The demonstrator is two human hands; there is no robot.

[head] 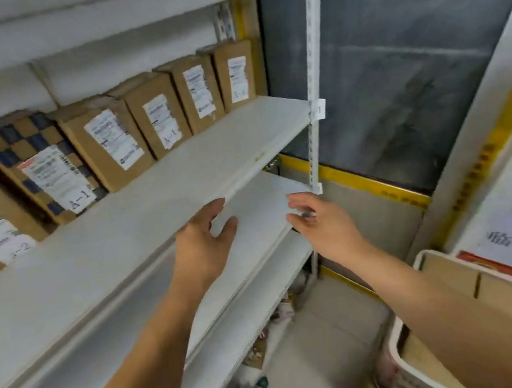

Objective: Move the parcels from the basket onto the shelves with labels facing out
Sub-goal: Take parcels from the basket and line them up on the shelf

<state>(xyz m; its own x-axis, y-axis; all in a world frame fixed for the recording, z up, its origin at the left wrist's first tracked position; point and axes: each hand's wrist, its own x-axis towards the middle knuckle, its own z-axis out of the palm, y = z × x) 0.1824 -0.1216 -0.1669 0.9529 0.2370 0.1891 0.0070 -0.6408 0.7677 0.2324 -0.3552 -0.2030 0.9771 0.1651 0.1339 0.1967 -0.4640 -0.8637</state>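
A person's two bare hands hover in front of a white metal shelving unit, neither holding anything; the left hand [202, 235] has its fingers spread and relaxed just off the front lip of the upper shelf [180, 185], and the right hand [321, 220] is likewise loose-fingered, beside the edge of the lower shelf [261, 213]. Along the back of the upper shelf stands a row of brown parcels [156, 115], upright and touching or nearly so, each with a white label turned outward; the leftmost pair, including a blue-checked box [29, 151], carry larger labels marked A-1 and what may be A-2. That part of the job looks done; more remains, judging by the white basket [403, 367] at lower right, which holds at least one large cardboard parcel [486, 319] partly hidden by the right forearm, its label not visible. Open room lies in the bare front half of the upper shelf and across the lower shelf, which shows nothing on its visible part; the upright post [315, 85] at the right end and the shelf above bound any placement, so a tall parcel would likely need to go in low and level.
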